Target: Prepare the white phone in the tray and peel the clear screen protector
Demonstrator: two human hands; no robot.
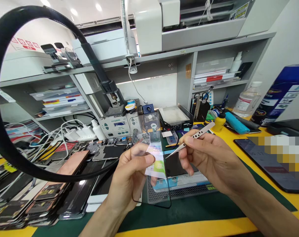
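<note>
My left hand is closed on a clear, black-edged phone screen protector, holding it upright in front of me by its left edge and a coloured peel tab. My right hand is closed on a pair of silver tweezers. Their tip points left and down, just off the glass's right edge. Under both hands a phone lies on a perforated mat.
A black ring lamp arm loops across the left. Stacked phone screens fill the left bench. A soldering station, hot plate, yellow bottle and dark phone stand behind and right. Shelves rise at the back.
</note>
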